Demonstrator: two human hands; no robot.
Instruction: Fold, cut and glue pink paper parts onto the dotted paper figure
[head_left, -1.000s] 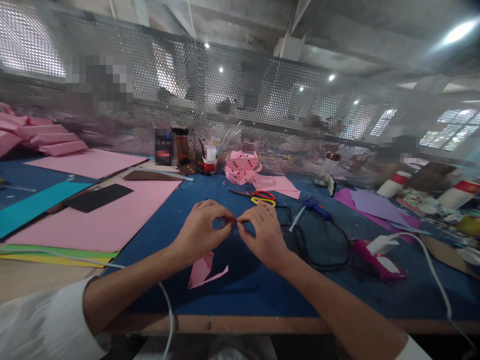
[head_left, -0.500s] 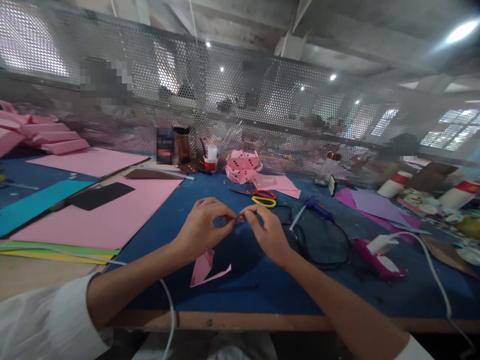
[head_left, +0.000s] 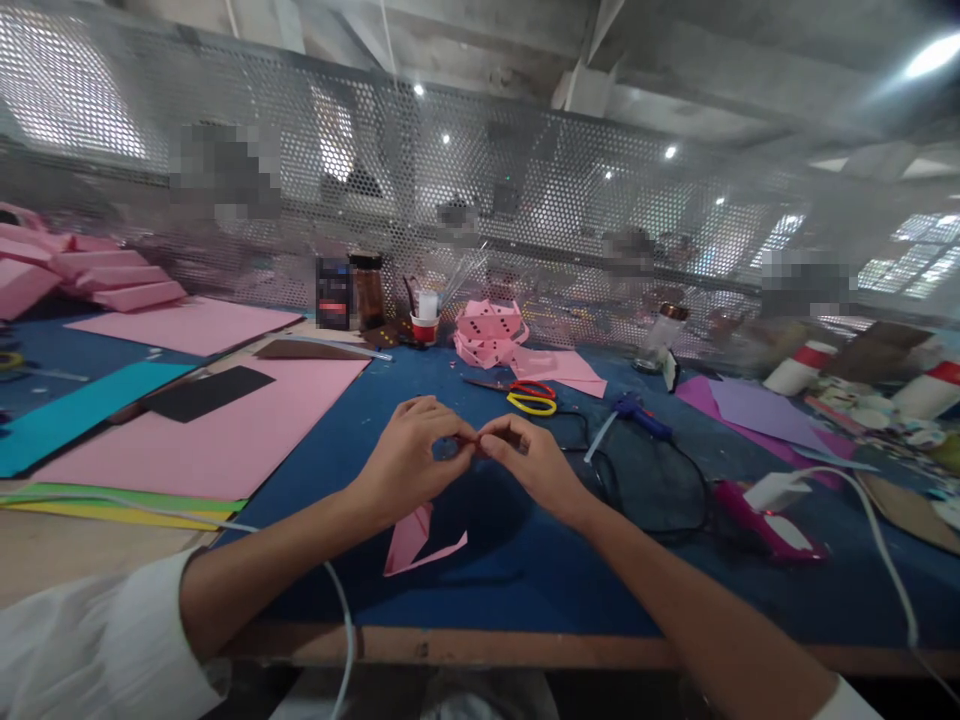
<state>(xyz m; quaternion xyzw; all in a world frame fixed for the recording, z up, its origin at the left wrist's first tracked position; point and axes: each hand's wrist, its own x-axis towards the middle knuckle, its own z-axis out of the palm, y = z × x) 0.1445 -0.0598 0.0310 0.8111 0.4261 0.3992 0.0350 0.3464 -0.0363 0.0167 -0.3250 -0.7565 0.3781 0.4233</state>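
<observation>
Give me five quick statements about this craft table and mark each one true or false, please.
1. The left hand and right hand meet at their fingertips. True; anything pinched there is too small to make out.
2. The right hand grips the scissors. False: the scissors lie beyond the hands.
3. A bent pink paper piece rests on the blue tabletop. True.
4. The glue gun is yellow. False: the glue gun is blue.
5. A black rectangle lies on a pink sheet. True.
</observation>
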